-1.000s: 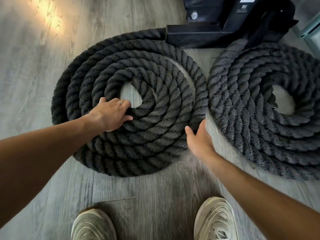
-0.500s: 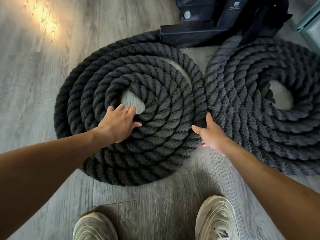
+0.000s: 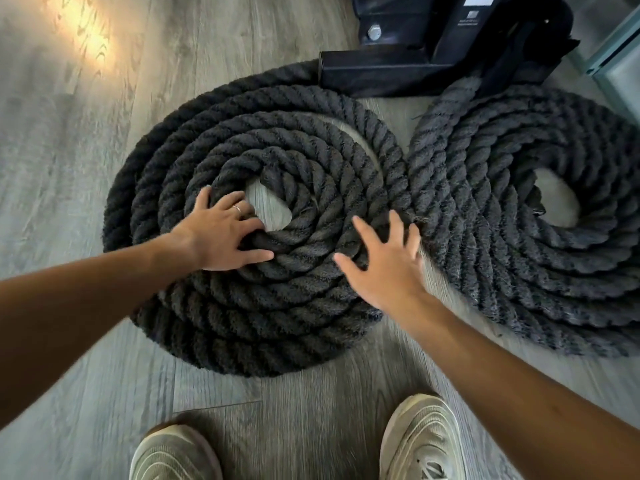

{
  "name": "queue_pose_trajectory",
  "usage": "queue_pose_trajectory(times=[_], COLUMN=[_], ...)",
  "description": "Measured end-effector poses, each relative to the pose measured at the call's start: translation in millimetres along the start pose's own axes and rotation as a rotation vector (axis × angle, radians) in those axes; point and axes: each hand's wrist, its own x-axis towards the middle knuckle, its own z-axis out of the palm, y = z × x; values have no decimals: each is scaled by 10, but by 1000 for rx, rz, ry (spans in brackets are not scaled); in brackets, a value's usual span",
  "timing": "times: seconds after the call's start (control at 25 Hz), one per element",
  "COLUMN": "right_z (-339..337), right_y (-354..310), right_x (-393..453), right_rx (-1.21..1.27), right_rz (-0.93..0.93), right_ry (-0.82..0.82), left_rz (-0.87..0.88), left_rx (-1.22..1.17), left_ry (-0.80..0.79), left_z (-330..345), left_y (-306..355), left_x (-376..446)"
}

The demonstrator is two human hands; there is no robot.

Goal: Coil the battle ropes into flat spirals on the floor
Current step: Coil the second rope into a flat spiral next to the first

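Note:
Two thick black battle ropes lie as flat spirals side by side on the grey wood floor. The left coil (image 3: 263, 306) has a small bare gap at its centre, and the right coil (image 3: 519, 271) touches it along one edge. My left hand (image 3: 221, 237) lies flat on the inner turns of the left coil, fingers curled over the innermost turn by the gap. My right hand (image 3: 384, 265) hovers with spread fingers over the right side of the left coil, near where the coils meet; it holds nothing.
A black metal machine base (image 3: 415, 60) with a bolt stands at the back, where both ropes run under it. A pale glass-like edge (image 3: 616, 53) is at the far right. My two light sneakers (image 3: 422, 441) stand on the floor just in front of the coils.
My right hand has moved left from the seam between the coils onto the left coil and spread its fingers. My left hand stays at the centre gap. The view has come closer.

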Motion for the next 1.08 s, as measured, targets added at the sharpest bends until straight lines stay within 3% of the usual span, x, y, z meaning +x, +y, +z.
queue_pose_trajectory(times=[0.08, 0.2, 0.44, 0.72, 0.92, 1.08], right_z=[185, 284, 309, 97, 75, 153], right_y=[-71, -49, -60, 126, 161, 62], right_x=[-24, -15, 13, 287, 265, 36], right_rx=[2, -4, -19, -19, -45, -41], right_rz=[5, 20, 33, 63, 30, -40], right_ry=[-51, 16, 53, -72, -93, -19], left_rz=[23, 44, -71, -163, -160, -365], left_rx=[10, 43, -1, -10, -167, -356], left_ry=[-49, 65, 94, 80, 99, 153], left_z=[60, 156, 132, 148, 247, 335], left_y=[-136, -76, 189, 398, 399, 538], left_x=[-3, -17, -79, -80, -160, -340])
